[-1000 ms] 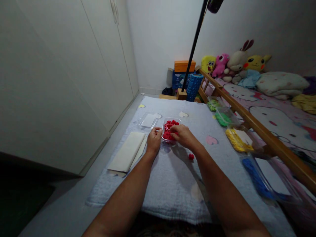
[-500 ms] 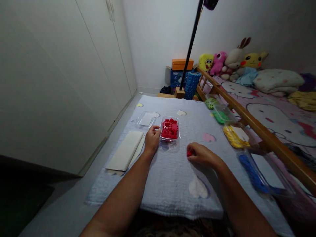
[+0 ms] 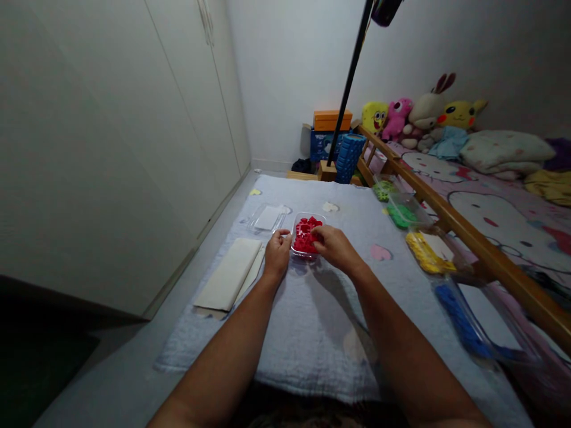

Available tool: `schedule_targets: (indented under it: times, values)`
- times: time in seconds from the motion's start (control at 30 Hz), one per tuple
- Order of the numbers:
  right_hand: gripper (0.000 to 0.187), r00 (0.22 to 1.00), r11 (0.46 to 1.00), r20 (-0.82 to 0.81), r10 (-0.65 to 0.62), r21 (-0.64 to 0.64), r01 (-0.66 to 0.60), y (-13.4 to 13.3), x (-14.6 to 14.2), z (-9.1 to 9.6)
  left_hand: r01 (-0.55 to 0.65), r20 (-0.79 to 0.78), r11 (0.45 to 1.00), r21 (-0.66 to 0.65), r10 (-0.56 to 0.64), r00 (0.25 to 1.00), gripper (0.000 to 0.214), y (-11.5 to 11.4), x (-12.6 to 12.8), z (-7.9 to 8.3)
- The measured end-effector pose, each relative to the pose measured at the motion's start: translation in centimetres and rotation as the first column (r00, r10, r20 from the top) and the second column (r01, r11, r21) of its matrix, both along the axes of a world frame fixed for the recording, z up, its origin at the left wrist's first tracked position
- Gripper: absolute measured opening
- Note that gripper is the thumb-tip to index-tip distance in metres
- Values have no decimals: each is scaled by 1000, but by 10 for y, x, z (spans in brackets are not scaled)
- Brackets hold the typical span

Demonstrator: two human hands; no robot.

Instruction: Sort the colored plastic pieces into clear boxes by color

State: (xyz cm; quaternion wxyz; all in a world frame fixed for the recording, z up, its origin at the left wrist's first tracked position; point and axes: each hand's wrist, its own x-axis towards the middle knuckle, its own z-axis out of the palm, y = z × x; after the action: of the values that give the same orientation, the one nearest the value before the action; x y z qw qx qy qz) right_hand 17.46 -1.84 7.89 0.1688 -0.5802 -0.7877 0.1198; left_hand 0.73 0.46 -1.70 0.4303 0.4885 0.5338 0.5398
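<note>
A clear plastic box (image 3: pixel 308 255) full of red plastic building pieces (image 3: pixel 305 242) stands mid-table. My left hand (image 3: pixel 277 254) grips its left side with curled fingers. Over the right part of the box, my right hand (image 3: pixel 335 246) is closed in a pinch, fingertips among the red pieces. The small red piece in that pinch is mostly hidden by the fingers and blends with those below.
A clear lid with a white label (image 3: pixel 266 218) lies behind folded cream paper (image 3: pixel 229 274) on the left. Along the wooden bed rail (image 3: pixel 473 238) stand boxes of blue pieces (image 3: pixel 459 321), yellow pieces (image 3: pixel 423 252) and green pieces (image 3: pixel 401 216). A black pole (image 3: pixel 350 83) rises beyond the table.
My right hand has moved left and forward from the bare cloth to the box, carrying a small red piece. My left hand stays at the box's left side. The view has shifted slightly.
</note>
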Motion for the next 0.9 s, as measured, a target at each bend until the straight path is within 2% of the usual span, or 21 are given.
schedule_targets:
  times: [0.1, 0.17, 0.27, 0.47, 0.63, 0.8, 0.9]
  values:
    - [25, 1000, 1000, 10, -1, 15, 0, 12, -19, -5, 10, 25, 1000, 6, -10, 1000, 34, 1, 0, 0]
    - [30, 999, 999, -28, -24, 26, 25, 15, -20, -9, 16, 40, 1000, 11, -17, 999, 34, 1, 1, 0]
    - [34, 991, 997, -123, -61, 38, 66, 12, -6, -15, 24, 50, 1000, 1, -24, 998, 34, 1, 1, 0]
    - [23, 950, 986, -297, -93, 105, 130, -2, 39, -38, 4, -33, 1000, 16, -4, 999, 31, -4, 1, 5]
    - [34, 888, 973, -448, -99, 144, 181, -14, 41, -65, -3, -85, 1000, 15, 5, 996, 29, -9, 3, 9]
    - [40, 810, 975, -564, -160, 38, 220, -21, 37, -75, -95, -277, 994, 51, 105, 955, 25, -12, -2, 20]
    - [44, 758, 963, -624, -191, 29, 267, -22, 40, -77, -118, -499, 985, 130, 168, 850, 23, -5, -10, 32]
